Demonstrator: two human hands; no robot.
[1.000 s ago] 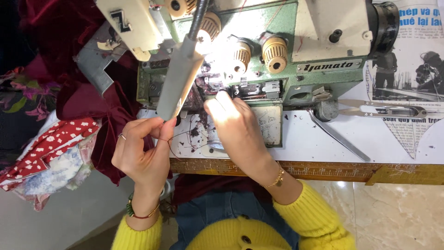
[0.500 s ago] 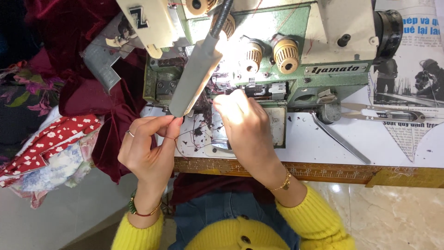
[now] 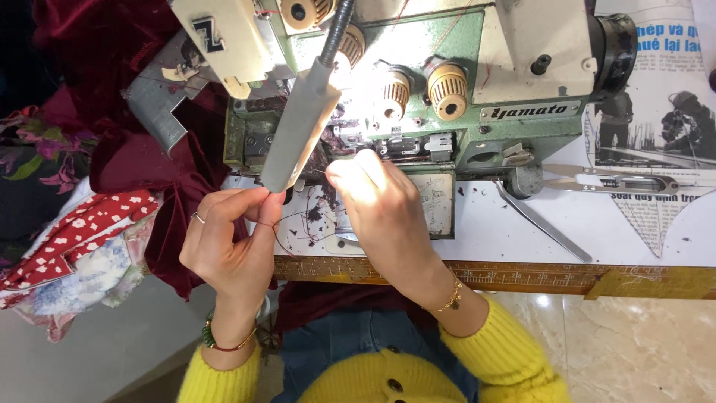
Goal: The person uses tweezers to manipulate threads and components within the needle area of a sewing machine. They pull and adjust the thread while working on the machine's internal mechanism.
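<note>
Nearest me, at the desk's [image 3: 522,231] front edge: my left hand [image 3: 227,246] sits just off the edge, thumb and forefinger pressed together, pinching a dark red thread [image 3: 277,233]. The thread runs over the front edge toward the machine. Further in, my right hand [image 3: 384,205] reaches to the green sewing machine [image 3: 447,45], fingertips closed at its threading area; whether they grip thread, I cannot tell. Dark red velvet [image 3: 171,179] hangs over the left edge.

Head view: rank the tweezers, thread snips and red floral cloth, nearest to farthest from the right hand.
From the right hand, at the green sewing machine:
1. Tweezers, lying on the table just to its right.
2. Thread snips, farther right, on the newspaper.
3. Red floral cloth, far left, beyond the left hand.
</note>
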